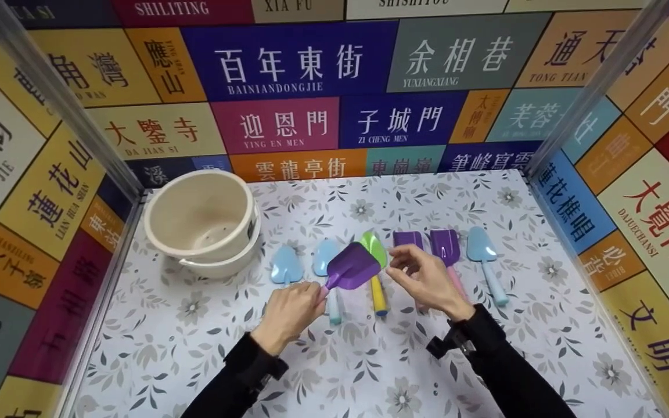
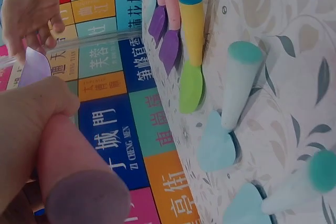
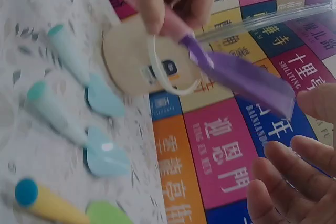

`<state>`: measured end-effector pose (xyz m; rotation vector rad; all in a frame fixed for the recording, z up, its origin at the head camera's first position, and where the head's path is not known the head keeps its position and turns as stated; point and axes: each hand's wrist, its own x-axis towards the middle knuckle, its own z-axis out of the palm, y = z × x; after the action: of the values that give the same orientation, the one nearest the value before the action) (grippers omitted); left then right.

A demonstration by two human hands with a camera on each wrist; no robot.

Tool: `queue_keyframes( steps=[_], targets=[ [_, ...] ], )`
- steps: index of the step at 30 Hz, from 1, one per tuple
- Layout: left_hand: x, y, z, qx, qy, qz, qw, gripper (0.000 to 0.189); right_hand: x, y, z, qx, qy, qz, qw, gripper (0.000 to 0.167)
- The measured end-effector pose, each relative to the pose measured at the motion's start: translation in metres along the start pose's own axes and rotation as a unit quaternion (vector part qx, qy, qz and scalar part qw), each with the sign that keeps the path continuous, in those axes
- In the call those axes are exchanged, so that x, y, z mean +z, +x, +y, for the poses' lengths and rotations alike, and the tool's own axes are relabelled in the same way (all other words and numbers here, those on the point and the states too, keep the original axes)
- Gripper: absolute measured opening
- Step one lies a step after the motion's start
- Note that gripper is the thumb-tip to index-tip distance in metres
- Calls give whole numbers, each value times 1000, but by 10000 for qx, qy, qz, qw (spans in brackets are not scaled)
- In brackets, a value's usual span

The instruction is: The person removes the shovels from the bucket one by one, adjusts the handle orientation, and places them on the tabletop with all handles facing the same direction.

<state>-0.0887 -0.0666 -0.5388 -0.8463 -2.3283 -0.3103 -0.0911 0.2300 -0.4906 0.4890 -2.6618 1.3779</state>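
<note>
My left hand (image 1: 288,310) grips the pink handle (image 2: 79,156) of a toy shovel with a purple blade (image 1: 355,267). The shovel is held above the table, its blade slanting up to the right. Just right of the blade is my right hand (image 1: 427,281), fingers loosely bent and apart from the shovel. In the right wrist view nothing lies in the right hand (image 3: 294,182). Beneath the hands, a green shovel (image 1: 377,296) with a yellow handle lies on the table. Two purple shovels (image 1: 445,247) with pink handles lie partly hidden behind my right hand.
At the back left stands a cream bucket (image 1: 198,200) with a white handle. Two light blue shovels (image 1: 286,264) lie between it and the green one; another light blue shovel (image 1: 491,278) lies at the right. Sign-patterned panels (image 1: 288,61) enclose the floral-covered table (image 1: 404,371).
</note>
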Motion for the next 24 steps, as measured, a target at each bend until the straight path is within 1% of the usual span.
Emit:
queue_keyframes(
  steps=[2,3,4,5,6,8,9,10,14,19,22,24],
  targets=[
    [-5,-6,-4,-170,-65,-12,9998,34,-5,-7,9,-524,-533,139,9971,30],
    [-7,-9,-7,-255,-111,-18,9996,34,-8,-11,14,-844,-903,250,9920,30],
    [-9,-12,-9,-337,-151,-1,9993,33,-11,-14,19,-1162,-1322,365,9837,31],
    [-11,-14,-12,-433,-210,-15,9988,33,-13,-18,24,-1464,-1708,498,9731,31],
    [-14,-17,-14,-545,-275,-44,9981,31,-16,-22,28,-1677,-2068,609,9620,33],
    [-19,-23,-19,-780,-419,-107,9960,31,-21,-28,36,-1947,-2669,763,9408,36],
    [-21,-26,-21,-901,-466,-119,9948,32,-24,-31,38,-2018,-2865,794,9332,36],
    [-22,-29,-23,-1000,-493,-109,9937,31,-26,-35,41,-2050,-3014,808,9277,37],
    [-27,-42,-32,-1303,-656,-10,9893,34,-36,-46,48,-2037,-3309,850,9175,39],
    [-30,-64,-44,-1530,-913,56,9840,33,-45,-56,61,-1980,-3417,1054,9127,38],
    [-31,-78,-52,-1796,-938,-59,9793,29,-49,-61,69,-2006,-3384,1187,9117,35],
    [-33,-87,-56,-2089,-932,-251,9732,28,-51,-64,74,-2034,-3366,1226,9112,33]
  ],
)
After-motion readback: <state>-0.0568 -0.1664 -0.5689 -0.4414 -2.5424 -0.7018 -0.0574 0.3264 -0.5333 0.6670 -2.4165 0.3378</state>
